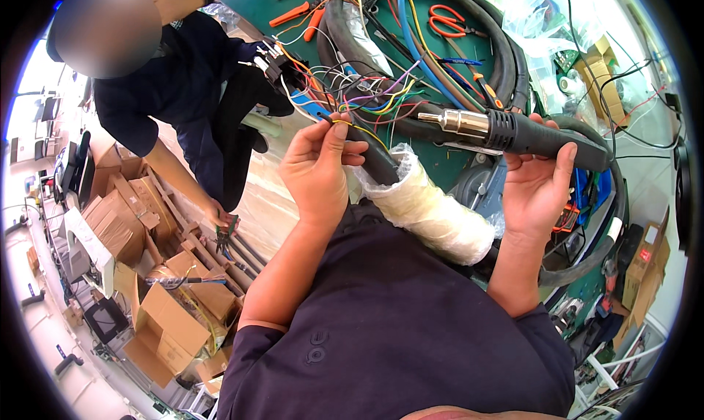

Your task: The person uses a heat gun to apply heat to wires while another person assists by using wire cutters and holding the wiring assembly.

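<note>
My left hand (323,163) is closed in a pinch on a thin yellow wire (370,135), beside the end of a thick black cable (378,161). My right hand (539,189) is wrapped round the black body of a hot air gun (546,139). Its metal nozzle (462,122) points left, toward the wires above my left hand. Many coloured wires (374,90) fan out of the cable there, partly tangled. Below the gun, the cable passes into a roll of clear plastic wrap (433,215) lying against my front.
On the green table (436,160) lie orange-handled scissors (447,22), orange-handled pliers (297,17) and coiled black cable (513,46). Another person (169,105) bends at the left, one hand low by cut cables. Cardboard boxes (172,332) crowd the floor at left.
</note>
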The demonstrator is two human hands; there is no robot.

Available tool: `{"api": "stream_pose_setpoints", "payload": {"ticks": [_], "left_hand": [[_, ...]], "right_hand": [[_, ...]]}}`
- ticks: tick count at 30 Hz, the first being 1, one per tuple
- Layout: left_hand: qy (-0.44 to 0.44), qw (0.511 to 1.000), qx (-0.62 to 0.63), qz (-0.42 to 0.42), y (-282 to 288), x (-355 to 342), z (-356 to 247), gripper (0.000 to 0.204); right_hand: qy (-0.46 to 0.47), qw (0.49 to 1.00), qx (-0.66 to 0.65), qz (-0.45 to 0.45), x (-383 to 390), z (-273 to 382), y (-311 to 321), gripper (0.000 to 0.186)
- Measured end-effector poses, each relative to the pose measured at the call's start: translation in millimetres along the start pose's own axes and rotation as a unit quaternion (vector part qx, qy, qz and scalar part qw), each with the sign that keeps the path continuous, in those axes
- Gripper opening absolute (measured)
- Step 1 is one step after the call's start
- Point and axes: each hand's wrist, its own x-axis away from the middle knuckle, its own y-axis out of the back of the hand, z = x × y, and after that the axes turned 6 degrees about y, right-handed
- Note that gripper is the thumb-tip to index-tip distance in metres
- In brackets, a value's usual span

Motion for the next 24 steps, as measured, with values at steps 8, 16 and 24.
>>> {"api": "stream_pose_setpoints", "payload": {"ticks": [8,16,24], "left_hand": [[-0.096,0.994,-0.041,0.042,-4,-1,6,0.008],[-0.046,0.988,-0.109,0.097,0,-3,2,0.011],[0.008,0.992,-0.112,0.058,-5,-1,-1,0.012]], "right_hand": [[-0.006,0.999,-0.03,0.035,-1,-4,-14,0.041],[-0.004,0.999,-0.037,0.023,-2,-2,-14,0.04],[-0.011,0.999,-0.032,0.02,-1,-6,-16,0.038]]}}
